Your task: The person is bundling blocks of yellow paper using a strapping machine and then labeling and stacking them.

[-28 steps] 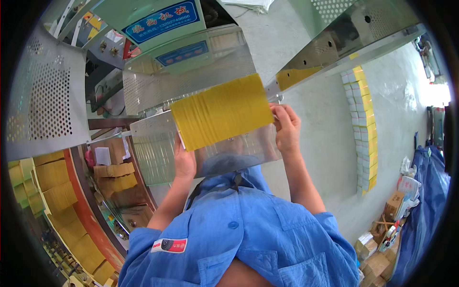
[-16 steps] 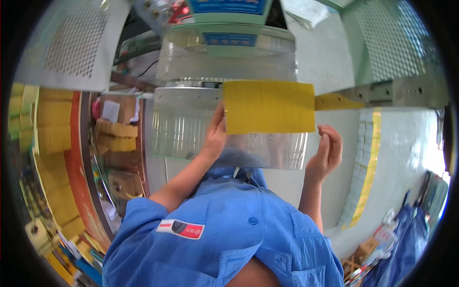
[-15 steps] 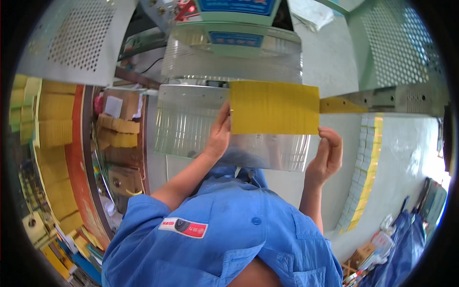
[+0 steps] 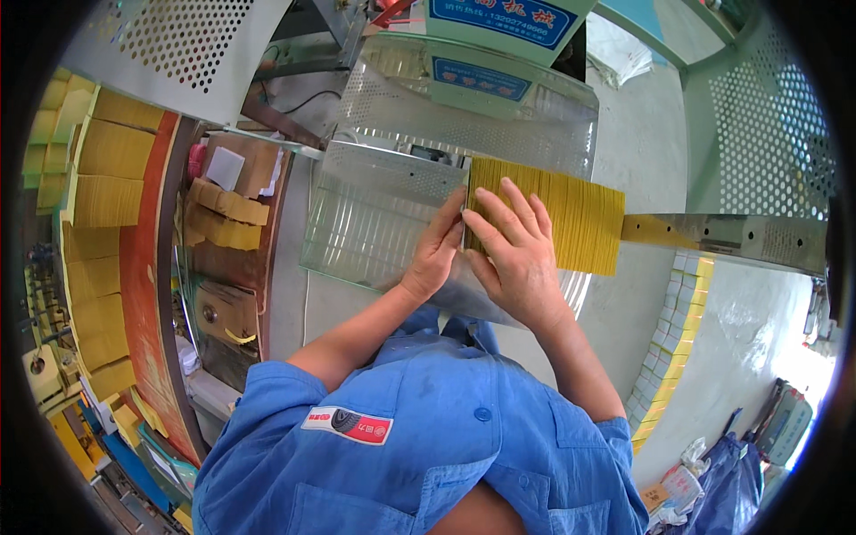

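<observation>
A block of yellow sheets (image 4: 590,225), packed on edge with their thin lines showing, lies at the right part of a shiny clear-and-metal shelf (image 4: 370,214). My left hand (image 4: 432,260) rests with straight fingers along the block's left end. On top of its left part my right hand (image 4: 519,260) lies with fingers spread, hiding some of the sheets. The block's right end meets a long metal bar (image 4: 713,239) with holes in it.
Behind the shelf stands a pale green machine (image 4: 486,98) with a blue sign. Perforated guards (image 4: 178,49) flank it. On the left, stacks of yellow sheets (image 4: 107,201) fill a rack beside a red-brown board (image 4: 147,294). A row of white-and-yellow bundles (image 4: 669,343) runs along the right.
My right hand has moved from the block's right end onto its top left part. The sheets' lines now show more separately, and the whole view has shifted slightly.
</observation>
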Available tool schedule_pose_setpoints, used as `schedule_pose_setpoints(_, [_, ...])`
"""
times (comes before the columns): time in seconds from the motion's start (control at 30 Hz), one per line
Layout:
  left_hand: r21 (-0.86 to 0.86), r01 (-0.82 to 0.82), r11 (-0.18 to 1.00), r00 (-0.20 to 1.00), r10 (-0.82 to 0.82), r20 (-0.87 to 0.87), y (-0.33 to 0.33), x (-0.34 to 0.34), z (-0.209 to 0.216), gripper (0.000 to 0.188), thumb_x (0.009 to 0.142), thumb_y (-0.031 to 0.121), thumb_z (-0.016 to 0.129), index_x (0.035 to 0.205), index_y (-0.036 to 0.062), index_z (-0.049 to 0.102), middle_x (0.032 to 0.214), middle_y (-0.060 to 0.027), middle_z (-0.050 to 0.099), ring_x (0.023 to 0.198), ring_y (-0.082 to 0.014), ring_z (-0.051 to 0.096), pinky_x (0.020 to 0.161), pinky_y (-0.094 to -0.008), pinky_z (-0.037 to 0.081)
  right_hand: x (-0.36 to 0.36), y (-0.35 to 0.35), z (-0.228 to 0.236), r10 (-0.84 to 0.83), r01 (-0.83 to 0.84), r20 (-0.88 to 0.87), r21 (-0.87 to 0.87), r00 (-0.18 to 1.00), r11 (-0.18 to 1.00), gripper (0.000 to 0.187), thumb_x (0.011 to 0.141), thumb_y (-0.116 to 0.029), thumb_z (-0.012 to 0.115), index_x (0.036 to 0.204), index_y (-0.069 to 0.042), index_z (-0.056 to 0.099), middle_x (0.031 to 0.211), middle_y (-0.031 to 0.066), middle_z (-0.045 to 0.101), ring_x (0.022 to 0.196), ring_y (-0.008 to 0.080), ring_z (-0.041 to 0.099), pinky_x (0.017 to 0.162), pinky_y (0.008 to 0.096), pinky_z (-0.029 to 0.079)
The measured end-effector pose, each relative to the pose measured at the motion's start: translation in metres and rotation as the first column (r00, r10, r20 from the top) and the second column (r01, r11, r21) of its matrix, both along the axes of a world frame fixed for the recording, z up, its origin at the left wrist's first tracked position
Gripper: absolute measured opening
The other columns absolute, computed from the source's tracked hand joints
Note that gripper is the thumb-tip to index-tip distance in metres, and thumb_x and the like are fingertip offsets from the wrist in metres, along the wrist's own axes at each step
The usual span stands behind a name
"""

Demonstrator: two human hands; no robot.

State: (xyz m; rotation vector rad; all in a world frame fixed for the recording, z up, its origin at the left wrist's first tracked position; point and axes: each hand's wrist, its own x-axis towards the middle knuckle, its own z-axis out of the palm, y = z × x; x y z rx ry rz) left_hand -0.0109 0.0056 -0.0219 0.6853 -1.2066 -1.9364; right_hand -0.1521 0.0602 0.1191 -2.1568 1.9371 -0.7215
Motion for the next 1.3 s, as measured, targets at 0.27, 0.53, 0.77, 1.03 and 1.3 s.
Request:
schedule_pose_setpoints(0.27, [-0.086,0.006,0.996,0.997,0.001,0.078,-0.006,0.002,0.008,0.048,0.102,0.013,0.042,0.148,0.0028,0.031,0.150,-0.0091,0.038,0.135,-0.0194,0.037,0.112,-0.0323,0.030,0.005,0.002,-0.004,-0.020,0.020,0.039,-0.010,0.999,1.000,0.038,0.080,-0.021,0.069,0.117,-0.016,0.064,0.135,0.0090,0.052,0.134,0.0332,0.040,0.109,0.0541,0.029])
schedule_pose_setpoints(0.53, [-0.038,0.006,0.999,1.000,-0.005,0.028,0.001,-0.002,0.020,0.052,0.104,0.023,0.041,0.149,0.0036,0.028,0.149,-0.0108,0.037,0.136,-0.0223,0.037,0.111,-0.0350,0.033,0.003,0.006,-0.006,0.029,-0.030,-0.021,-0.008,0.999,1.000,0.038,0.078,-0.025,0.071,0.115,-0.018,0.064,0.136,0.0073,0.051,0.133,0.0323,0.041,0.108,0.0571,0.027])
schedule_pose_setpoints(0.77, [0.166,0.000,0.986,0.998,-0.011,0.069,0.007,-0.002,0.007,0.050,0.104,0.023,0.041,0.150,0.0057,0.028,0.150,-0.0105,0.035,0.137,-0.0224,0.036,0.113,-0.0364,0.030,-0.002,0.008,-0.004,0.005,-0.005,0.011,-0.043,1.000,0.999,0.047,0.078,-0.027,0.070,0.123,-0.018,0.059,0.141,0.0087,0.046,0.137,0.0308,0.036,0.111,0.0559,0.024])
schedule_pose_setpoints(1.03, [0.128,0.025,0.991,0.999,-0.020,-0.042,0.001,-0.004,0.021,0.047,0.103,0.013,0.040,0.149,0.0090,0.029,0.148,-0.0084,0.038,0.133,-0.0205,0.041,0.111,-0.0353,0.034,-0.041,0.051,0.004,-0.166,0.223,0.227,-0.255,0.960,0.941,0.045,0.077,-0.012,0.067,0.120,-0.007,0.056,0.134,0.0130,0.052,0.126,0.0330,0.048,0.107,0.0522,0.032])
schedule_pose_setpoints(1.3, [-0.076,-0.040,0.996,0.987,0.052,0.154,0.002,-0.016,0.012,0.043,0.101,0.018,0.042,0.141,0.0048,0.038,0.139,-0.0076,0.046,0.126,-0.0176,0.044,0.108,-0.0331,0.033,-0.094,0.124,-0.101,-0.463,0.580,0.832,0.222,0.307,0.784,0.041,0.081,-0.002,0.064,0.121,-0.003,0.055,0.118,0.0103,0.059,0.114,0.0209,0.056,0.100,0.0344,0.041])
